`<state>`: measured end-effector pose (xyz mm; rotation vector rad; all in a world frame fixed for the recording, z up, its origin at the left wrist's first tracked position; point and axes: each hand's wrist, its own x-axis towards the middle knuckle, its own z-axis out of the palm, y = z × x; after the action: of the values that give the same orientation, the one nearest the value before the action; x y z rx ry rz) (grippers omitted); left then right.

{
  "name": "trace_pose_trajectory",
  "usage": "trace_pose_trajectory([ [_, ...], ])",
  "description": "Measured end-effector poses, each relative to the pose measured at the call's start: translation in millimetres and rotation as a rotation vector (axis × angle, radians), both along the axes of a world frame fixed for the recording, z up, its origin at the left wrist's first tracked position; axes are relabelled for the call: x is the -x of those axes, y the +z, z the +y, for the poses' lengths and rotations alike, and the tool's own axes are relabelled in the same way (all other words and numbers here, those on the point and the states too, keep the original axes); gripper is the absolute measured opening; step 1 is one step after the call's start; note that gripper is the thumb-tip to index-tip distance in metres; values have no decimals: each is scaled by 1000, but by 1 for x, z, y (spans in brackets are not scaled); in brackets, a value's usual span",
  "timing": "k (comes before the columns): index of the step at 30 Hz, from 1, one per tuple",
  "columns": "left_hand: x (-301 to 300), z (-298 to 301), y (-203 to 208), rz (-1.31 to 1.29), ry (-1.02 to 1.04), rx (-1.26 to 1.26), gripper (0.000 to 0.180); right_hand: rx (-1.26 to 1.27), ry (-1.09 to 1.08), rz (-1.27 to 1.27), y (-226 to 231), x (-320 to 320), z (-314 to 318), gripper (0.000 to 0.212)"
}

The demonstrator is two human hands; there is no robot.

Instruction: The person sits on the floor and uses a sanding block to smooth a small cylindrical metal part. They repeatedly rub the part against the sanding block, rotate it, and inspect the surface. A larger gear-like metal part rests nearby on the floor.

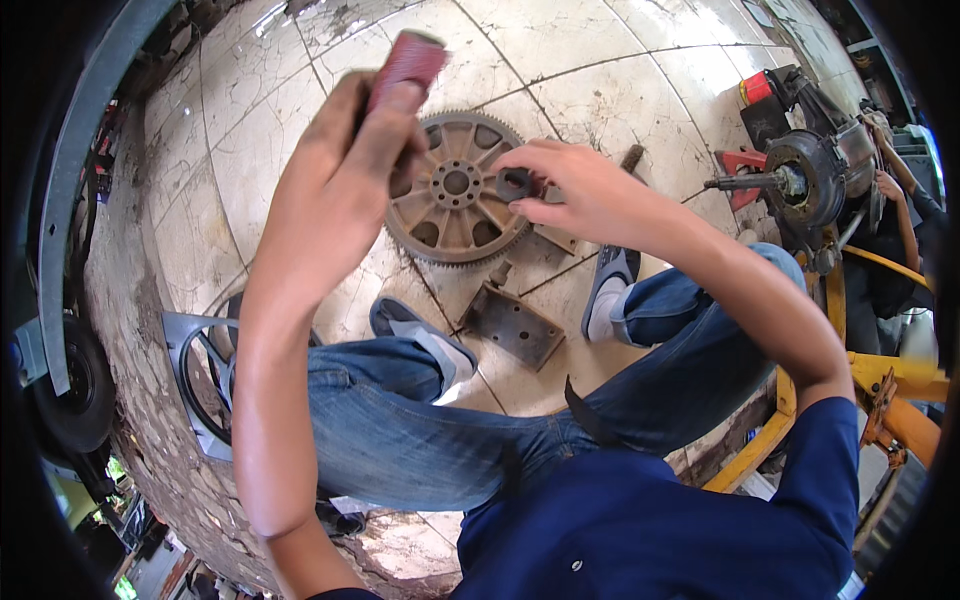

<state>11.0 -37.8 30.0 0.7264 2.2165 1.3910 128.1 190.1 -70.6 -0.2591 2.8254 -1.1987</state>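
My left hand (345,165) is raised over the floor, its fingers closed around a dark red, blocky piece (414,62) with a dark end; its exact kind is unclear. Between the thumb and fingers of my right hand (585,185) is a small dark ring-shaped metal part (516,185). A large rusty toothed flywheel (458,145) with a ring of bolt holes lies flat on the tiles below both hands. The ring part appears over the flywheel's right side; whether they touch I cannot tell.
A rusty metal bracket (512,326) with holes lies between my feet. A flat metal plate (555,238) lies beside the flywheel. At right stand a hub assembly with a shaft (800,185) and a yellow frame (835,300); another person's arms (900,205) are behind. A tyre (75,385) is at left.
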Motion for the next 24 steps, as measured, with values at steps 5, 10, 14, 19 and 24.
trace_pose_trajectory([
  [5,10,-1,-26,326,16,123,42,-495,96,-223,-104,17,-23,42],
  [10,16,-9,-5,454,-29,90,48,-204,-366,-288,-196,-18,-47,43],
  [14,-2,-18,22,284,-63,194,43,-213,-557,-399,-241,-67,-62,45],
  [19,-7,-18,26,324,-144,210,42,-310,-604,-622,-267,-101,-67,45],
  [24,-4,-16,23,322,-189,233,42,-303,-566,-620,-275,-104,-67,46],
])
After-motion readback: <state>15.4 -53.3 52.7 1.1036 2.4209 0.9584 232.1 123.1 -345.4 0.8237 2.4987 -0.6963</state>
